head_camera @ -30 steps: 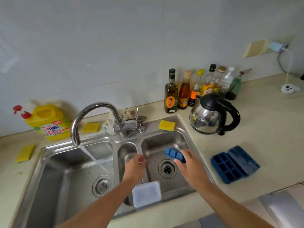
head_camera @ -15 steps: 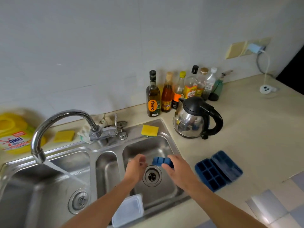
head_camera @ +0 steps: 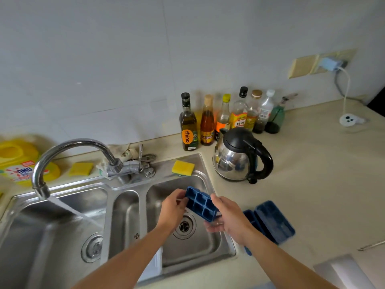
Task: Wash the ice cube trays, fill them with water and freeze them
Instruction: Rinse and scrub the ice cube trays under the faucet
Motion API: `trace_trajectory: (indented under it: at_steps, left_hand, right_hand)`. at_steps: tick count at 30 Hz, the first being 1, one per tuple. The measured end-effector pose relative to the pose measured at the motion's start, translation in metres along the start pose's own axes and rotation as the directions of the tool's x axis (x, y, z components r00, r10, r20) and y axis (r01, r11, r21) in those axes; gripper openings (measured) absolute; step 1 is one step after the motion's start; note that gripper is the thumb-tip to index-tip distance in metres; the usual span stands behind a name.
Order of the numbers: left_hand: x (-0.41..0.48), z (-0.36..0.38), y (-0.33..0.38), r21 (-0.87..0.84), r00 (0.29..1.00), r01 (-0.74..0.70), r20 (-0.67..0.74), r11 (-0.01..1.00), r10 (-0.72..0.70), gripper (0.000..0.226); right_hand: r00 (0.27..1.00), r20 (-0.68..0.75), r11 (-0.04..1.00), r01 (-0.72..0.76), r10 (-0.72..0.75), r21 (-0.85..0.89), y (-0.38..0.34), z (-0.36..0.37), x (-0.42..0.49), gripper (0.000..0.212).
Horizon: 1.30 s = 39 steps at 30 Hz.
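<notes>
I hold 1 blue plastic ice cube tray point(head_camera: 200, 206) | left hand point(head_camera: 173, 210) grips its end, right hand point(head_camera: 228, 219) clasps its side | above the steel sink's point(head_camera: 205, 250) right basin

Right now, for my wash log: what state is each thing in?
Tap: running, water into the left basin.
Ice cube tray: held over the right basin, cells up, by left hand and right hand.
Other blue trays: lying on the counter.
Kettle: upright, lid shut.
Bottles: upright, capped.

Pale tiled wall point(head_camera: 104, 59) (beige countertop point(head_camera: 316, 184))
</notes>
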State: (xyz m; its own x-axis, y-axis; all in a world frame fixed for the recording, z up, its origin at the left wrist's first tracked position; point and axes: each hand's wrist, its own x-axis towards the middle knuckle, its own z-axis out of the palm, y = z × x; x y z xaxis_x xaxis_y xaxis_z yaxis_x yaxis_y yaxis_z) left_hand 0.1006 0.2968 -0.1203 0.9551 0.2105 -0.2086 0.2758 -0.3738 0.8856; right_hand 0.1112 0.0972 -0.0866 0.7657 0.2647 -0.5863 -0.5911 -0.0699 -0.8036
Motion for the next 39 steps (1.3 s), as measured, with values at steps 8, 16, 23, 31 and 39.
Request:
trace_trajectory:
  at_steps: [8, 16, 23, 31, 39]
  left_hand:
    - [-0.025, 0.073, 0.049, 0.082, 0.999, -0.041, 0.014, 0.996, 0.040, 0.025]
    - [-0.035, 0.138, 0.071, 0.579, 0.981, -0.142, 0.193, 0.802, 0.034, 0.027]
    - [-0.032, 0.158, 0.072, 0.747, 0.979, -0.180, 0.200, 0.640, 0.041, 0.027]
    - [-0.037, 0.164, 0.058, 0.787, 0.980, -0.187, 0.190, 0.588, 0.057, 0.030]
    - [-0.032, 0.154, 0.044, 0.579, 0.991, -0.122, 0.110, 0.806, 0.071, 0.036]
  right_hand:
    - [0.946, -0.128, 0.872, 0.216, -0.299, -0.439, -0.020, -0.119, -0.033, 0.033]
    - [0.965, -0.132, 0.590, 0.028, -0.226, -0.807, 0.005, -0.207, -0.032, 0.043]
    - [0.990, -0.067, 0.587, 0.019, -0.125, -0.810, 0.025, -0.219, -0.027, 0.025]
    - [0.988, -0.075, 0.676, 0.035, -0.133, -0.736, 0.030, -0.221, -0.027, 0.017]
    - [0.955, -0.197, 0.820, 0.072, -0.221, -0.568, -0.008, -0.196, -0.033, 0.030]
